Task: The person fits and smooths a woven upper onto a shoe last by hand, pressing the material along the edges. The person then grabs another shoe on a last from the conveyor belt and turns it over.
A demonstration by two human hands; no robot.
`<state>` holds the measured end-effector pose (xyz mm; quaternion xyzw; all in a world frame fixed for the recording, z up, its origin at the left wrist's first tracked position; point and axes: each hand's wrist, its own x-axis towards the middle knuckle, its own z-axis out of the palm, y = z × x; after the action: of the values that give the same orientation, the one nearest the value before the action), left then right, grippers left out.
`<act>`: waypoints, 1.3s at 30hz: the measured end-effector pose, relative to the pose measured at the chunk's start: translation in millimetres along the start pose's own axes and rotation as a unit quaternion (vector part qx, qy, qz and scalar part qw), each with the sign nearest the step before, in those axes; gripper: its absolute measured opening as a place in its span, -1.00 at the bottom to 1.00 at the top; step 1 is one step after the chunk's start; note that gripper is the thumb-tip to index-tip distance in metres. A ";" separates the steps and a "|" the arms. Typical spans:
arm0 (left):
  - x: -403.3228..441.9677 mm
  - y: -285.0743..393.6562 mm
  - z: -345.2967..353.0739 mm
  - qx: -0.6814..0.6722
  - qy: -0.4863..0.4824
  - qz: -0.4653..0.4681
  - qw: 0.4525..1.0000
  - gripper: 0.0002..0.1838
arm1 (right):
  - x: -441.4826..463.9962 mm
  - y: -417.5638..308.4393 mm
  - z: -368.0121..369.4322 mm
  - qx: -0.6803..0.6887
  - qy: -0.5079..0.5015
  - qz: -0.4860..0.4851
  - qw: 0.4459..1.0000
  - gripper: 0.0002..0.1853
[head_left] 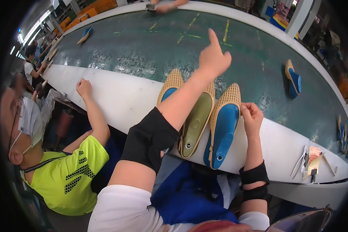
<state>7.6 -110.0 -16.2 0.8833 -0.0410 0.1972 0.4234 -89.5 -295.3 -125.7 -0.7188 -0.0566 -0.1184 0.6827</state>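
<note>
The right hand (253, 118) has its fingers bent, their tips touching the outer side of the right shoe (225, 125) near the toe; whether they grip it or only rest there, I cannot tell, though the contact would steady it. The left hand (215, 60) reaches over the green belt (143, 42), forefinger out and the other fingers curled, with nothing seen in its grasp; the gesture looks like pointing.

The right shoe, middle shoe (199, 116) and left shoe (173, 79) lie side by side across the desk (120, 89), toes past its far edge, heels at its near edge. Set this way, their insoles face up towards the wearer, though the left forearm hides much of the left shoe.

By the desk's right end lie tweezers (297, 162) and paper (314, 154), clear of the shoes. To the left, a co-worker's fist (84, 88) rests near the desk's far edge. Another shoe (294, 79) lies on the belt.
</note>
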 end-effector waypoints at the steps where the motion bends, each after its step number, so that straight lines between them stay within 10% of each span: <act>1: -1.0 -4.0 7.2 0.057 -0.063 0.029 0.996 -0.20 | -0.1 0.8 0.1 0.001 0.002 -0.008 1.000 -0.86; 5: -37.9 11.2 38.0 0.206 -0.408 0.097 0.884 -0.29 | -0.9 2.4 -10.9 -0.032 0.002 -0.008 0.999 -0.86; 7: -70.2 4.0 67.7 0.199 -0.332 0.116 0.915 -0.02 | -0.9 3.2 -13.5 -0.011 0.002 -0.024 1.000 -0.83; 39: -53.3 20.6 42.3 0.196 -0.439 0.098 0.871 -0.08 | -2.0 -1.2 -14.5 -0.093 0.035 -0.012 0.995 -0.83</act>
<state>-33.0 -160.6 -45.4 0.9353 -0.2695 -0.1662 0.1582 -93.0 -309.5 -124.5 -0.7736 -0.0302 -0.1567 0.6133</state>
